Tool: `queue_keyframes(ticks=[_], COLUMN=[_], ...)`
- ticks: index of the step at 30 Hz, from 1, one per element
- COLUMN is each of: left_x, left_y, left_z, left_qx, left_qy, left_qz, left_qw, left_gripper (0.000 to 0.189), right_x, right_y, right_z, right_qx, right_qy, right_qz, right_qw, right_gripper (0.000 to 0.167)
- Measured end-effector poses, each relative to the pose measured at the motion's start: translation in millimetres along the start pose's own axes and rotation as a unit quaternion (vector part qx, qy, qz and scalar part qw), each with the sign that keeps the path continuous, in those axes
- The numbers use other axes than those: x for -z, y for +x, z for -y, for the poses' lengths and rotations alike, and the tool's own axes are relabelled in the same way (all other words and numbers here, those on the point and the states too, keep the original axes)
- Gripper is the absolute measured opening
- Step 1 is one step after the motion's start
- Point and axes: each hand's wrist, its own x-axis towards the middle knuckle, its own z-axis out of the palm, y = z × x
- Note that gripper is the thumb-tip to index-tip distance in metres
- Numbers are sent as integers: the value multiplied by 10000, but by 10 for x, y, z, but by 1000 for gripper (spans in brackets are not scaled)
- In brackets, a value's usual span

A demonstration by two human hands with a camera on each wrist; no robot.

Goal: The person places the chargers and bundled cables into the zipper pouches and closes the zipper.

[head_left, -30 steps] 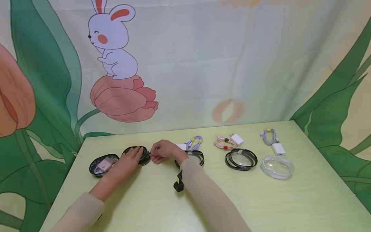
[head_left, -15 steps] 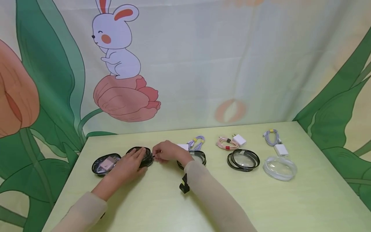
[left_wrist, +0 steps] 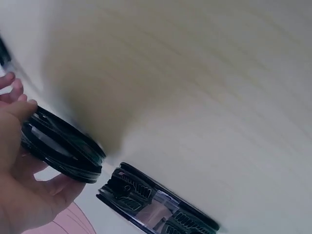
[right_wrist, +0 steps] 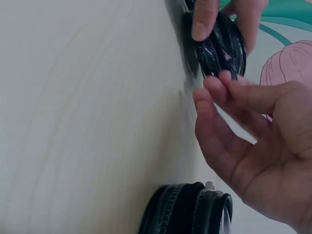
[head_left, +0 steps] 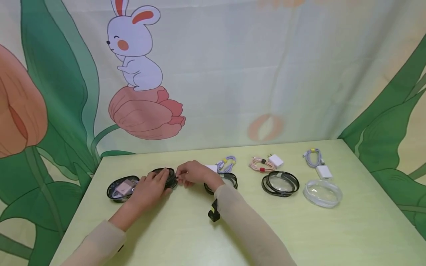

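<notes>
Lying left of centre on the bench (head_left: 186, 229), the black case (left_wrist: 63, 145) is gripped by the left hand (head_left: 148, 188), while the right hand (head_left: 192, 173) pinches what looks like its zip tab (right_wrist: 234, 76) at the right end.

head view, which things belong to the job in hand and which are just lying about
In the job: black case, left hand gripping it; small dark tab, right hand pinching it

Apparently lying about: filled case; two other black cases; white-rimmed case; pink cable; purple cables; white chargers
</notes>
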Motion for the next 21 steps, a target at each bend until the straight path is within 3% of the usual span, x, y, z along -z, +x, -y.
queue_keyframes(ticks=[4, 11, 14, 17, 21], left_x=[11, -30, -22, -12, -19], left_y=[46, 80, 61, 19, -26], left_z=[-22, -60, -42, 28, 130], left_qx=[308, 138, 40, -259, -1026], left_qy=[-369, 291, 303, 107, -440], left_qz=[-131, -573, -479, -214, -230], left_qw=[9988, 9978, 9984, 9994, 9935], left_gripper=[53, 45, 50, 63, 69], right_x=[-18, -54, -50, -47, -35], right_y=[-9, -8, -5, -6, -26], right_z=[1, -20, -22, -32, -33], right_qx=[-146, -114, -166, -310, -331], right_qy=[349, 178, 127, 180, 323], right_qz=[-70, 95, -29, -192, -243], right_qw=[9993, 9997, 9998, 9992, 9986], right_gripper=[17, 17, 17, 18, 20])
